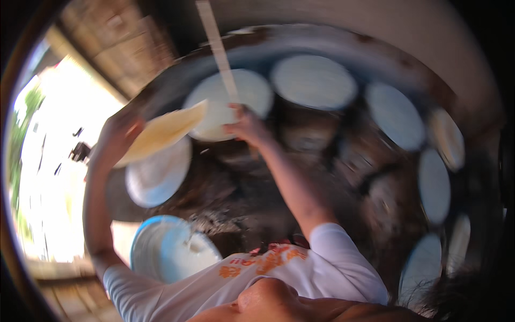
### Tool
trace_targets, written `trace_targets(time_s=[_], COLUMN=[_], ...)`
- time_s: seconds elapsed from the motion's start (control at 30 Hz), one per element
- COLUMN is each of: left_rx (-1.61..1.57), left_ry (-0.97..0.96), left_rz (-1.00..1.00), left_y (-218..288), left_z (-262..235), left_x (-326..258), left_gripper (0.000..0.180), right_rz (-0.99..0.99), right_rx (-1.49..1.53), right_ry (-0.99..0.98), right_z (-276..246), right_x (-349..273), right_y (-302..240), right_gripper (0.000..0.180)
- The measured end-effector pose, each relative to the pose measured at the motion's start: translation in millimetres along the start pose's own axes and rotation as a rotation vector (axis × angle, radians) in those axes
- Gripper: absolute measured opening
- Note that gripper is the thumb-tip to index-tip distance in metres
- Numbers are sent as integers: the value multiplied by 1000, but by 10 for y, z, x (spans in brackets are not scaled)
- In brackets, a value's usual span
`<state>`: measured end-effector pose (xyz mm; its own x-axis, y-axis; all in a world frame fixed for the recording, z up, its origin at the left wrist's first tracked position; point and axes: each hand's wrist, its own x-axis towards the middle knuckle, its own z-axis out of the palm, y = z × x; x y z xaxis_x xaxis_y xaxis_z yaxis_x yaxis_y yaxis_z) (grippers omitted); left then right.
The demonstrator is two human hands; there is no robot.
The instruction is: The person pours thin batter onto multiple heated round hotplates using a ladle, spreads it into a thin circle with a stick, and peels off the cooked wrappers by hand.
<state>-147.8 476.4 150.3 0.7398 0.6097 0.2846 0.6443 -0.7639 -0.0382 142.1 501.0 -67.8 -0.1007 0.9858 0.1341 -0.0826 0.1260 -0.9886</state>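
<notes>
My left hand (122,131), blurred by motion, is closed on the edge of a thin, round, yellowish sheet (166,131) that looks like a flatbread. The sheet is held up at a tilt, partly over a white disc (158,177) and reaching toward a larger pale disc (206,121). A long, flat, pale wooden stick (216,45) is in my right hand (248,127), its length rising away past that larger disc. Whether the stick touches the disc, I cannot tell.
More pale discs (314,81) line the curved dark rim (413,64) to the far side and right. A light-blue bucket (150,228) with whitish contents stands near my left arm. Ash-like debris (214,221) lies beside it. A bright opening (59,177) is at left.
</notes>
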Motion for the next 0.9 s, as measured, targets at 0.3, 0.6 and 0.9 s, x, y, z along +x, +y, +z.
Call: trace_targets(time_s=[0.3, 0.6, 0.9], left_rx=[-489, -851, -1006], left_ry=[-155, 68, 203], left_rz=[188, 797, 1617], left_y=[2121, 5697, 8767], left_z=[89, 636, 3039], left_x=[1309, 2655, 2100], left_gripper=[6, 14, 14], right_rz=[-42, 13, 324], right_rx=[-2, -771, -437], right_ry=[32, 970, 1899], right_z=[-2194, -4058, -3330], right_x=[-1967, -5956, -8744], right_y=[-1299, -2583, -1248], right_gripper=[33, 20, 16])
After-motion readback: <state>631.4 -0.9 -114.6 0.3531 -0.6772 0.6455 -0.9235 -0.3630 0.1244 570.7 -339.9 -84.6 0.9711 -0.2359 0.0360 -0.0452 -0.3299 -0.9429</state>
